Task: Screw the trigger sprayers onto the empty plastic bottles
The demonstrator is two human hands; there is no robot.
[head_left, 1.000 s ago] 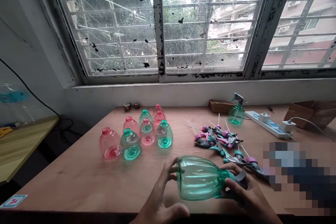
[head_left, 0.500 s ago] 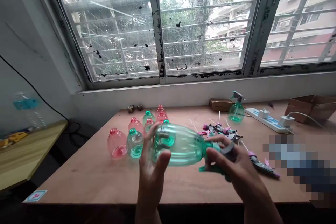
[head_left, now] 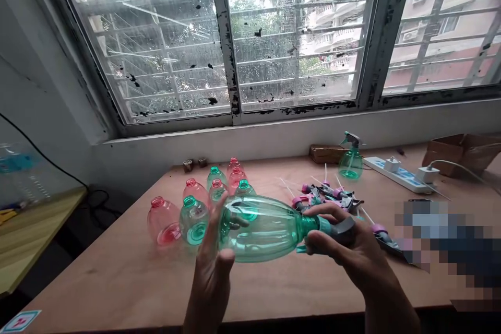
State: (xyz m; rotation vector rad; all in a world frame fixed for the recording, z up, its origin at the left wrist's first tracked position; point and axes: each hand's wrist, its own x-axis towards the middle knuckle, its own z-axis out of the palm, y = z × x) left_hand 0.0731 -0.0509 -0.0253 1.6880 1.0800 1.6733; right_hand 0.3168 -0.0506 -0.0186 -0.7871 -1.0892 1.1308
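I hold a clear green plastic spray bottle (head_left: pixel 262 229) sideways above the wooden table (head_left: pixel 117 276). My left hand (head_left: pixel 211 271) cups its base, fingers curled round the bottom. My right hand (head_left: pixel 344 250) is closed round the grey and teal trigger head (head_left: pixel 336 229) at the bottle's neck. Behind the bottle stands a cluster of several empty pink and green bottles (head_left: pixel 191 214) without heads. A pile of loose pink and teal trigger heads (head_left: pixel 332 198) with white dip tubes lies to the right.
A finished green spray bottle (head_left: pixel 351 159) stands near the window wall, beside a brown flat box (head_left: pixel 326 153). A white power strip (head_left: pixel 399 175) with plugs and a cardboard box (head_left: pixel 462 148) sit at the far right. A lower yellow table (head_left: pixel 35 229) stands to the left.
Both hands have lifted the green bottle off the table and hold it higher, in front of the cluster of bottles. The camera view has shifted slightly.
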